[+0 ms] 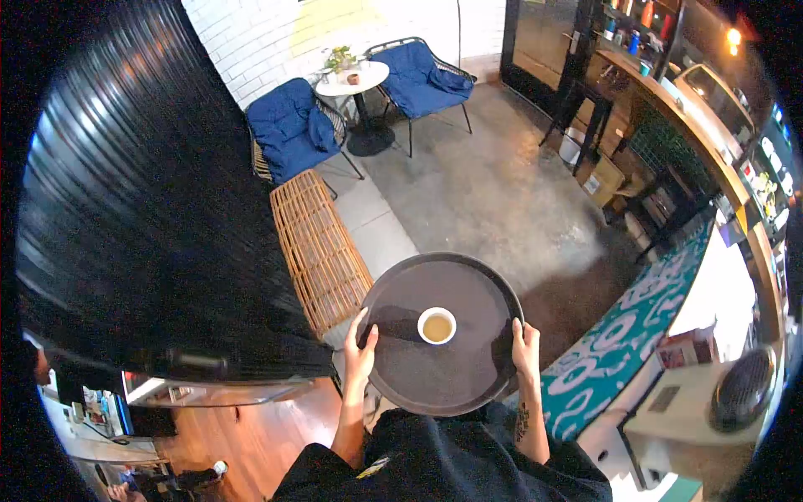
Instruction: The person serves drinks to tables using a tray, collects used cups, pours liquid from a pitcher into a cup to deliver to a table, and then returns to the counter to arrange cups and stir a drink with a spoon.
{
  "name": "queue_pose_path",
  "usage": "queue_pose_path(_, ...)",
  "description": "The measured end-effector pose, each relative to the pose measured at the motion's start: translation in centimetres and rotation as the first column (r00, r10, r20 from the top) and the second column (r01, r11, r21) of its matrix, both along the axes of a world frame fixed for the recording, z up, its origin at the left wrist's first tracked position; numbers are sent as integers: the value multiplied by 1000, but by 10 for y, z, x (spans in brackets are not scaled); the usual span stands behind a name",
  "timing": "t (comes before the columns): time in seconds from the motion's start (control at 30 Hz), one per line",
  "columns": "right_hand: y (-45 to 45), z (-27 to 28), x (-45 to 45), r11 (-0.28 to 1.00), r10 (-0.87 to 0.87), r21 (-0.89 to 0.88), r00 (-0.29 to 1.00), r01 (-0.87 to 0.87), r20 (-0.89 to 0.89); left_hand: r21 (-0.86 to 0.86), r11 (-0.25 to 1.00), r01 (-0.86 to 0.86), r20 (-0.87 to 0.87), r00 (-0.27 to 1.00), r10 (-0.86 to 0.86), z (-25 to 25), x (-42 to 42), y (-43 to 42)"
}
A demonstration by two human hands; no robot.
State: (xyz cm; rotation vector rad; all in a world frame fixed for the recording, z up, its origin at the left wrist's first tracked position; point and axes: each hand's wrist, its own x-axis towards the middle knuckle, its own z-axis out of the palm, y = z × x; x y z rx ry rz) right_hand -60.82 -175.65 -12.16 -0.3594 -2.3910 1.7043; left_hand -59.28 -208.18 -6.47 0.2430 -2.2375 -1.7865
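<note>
The white cup (437, 313) is already on the tray (468, 284), near its middle, with drink (437, 329) in it. The left grip (360, 357) and right grip (526, 350) pinch the tray's two sides. The tray is up, not set down.

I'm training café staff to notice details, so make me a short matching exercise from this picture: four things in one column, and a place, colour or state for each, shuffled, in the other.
Things
1. cup
2. tray
3. plant
4. chair cushions

Places, colours, states
A. blue
B. on the round white table
C. held at its edge by the left hand and the right hand
D. standing on the tray

Right pairs: 1-D, 2-C, 3-B, 4-A
</note>
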Motion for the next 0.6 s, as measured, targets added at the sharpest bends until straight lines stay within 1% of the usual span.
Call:
queue_pose_path(0.03,-4,-1,-26,1000,-13,-6,1000,13,-5,-1,1000,-12,-4,1000,12,-2,-26,-4)
queue_pose_path(0.17,-6,9,-131,999,52,1,998,-52,-24,43,996,-75,-11,997,76,-3,-117,-8)
queue_pose_path(0.23,-4,14,-180,999,44,-21,998,-44,36,88,991,-100,-19,995,102,2,-151,-7)
queue_pose_path(0.27,-1,6,-210,998,57,16,993,-59,99,78,991,-112,-42,992,115,4,-173,-8)
queue_pose_path(0.3,-14,29,-232,999,54,-5,995,-54,89,67,990,-122,-53,991,125,6,-190,-11)
queue_pose_path(0.37,-30,29,-278,998,2,-62,1000,-3,-11,-98,965,-244,-145,963,228,-2,-226,-18)
queue_pose_path(0.43,-41,43,-321,996,93,22,995,-92,-32,-19,953,-304,-134,945,298,-1,-261,-25)
queue_pose_path(0.47,-42,52,-339,987,148,60,989,-147,-20,74,952,-296,-76,950,302,3,-272,-25)
queue_pose_path(0.5,-50,52,-358,990,136,20,989,-137,61,262,925,-277,-13,957,290,-10,-290,-33)
queue_pose_path(0.57,-51,17,-409,967,164,179,980,-182,110,119,914,-388,70,922,382,-20,-329,-49)
queue_pose_path(0.6,-57,16,-430,966,164,182,980,-182,109,122,914,-388,70,922,382,-23,-350,-56)
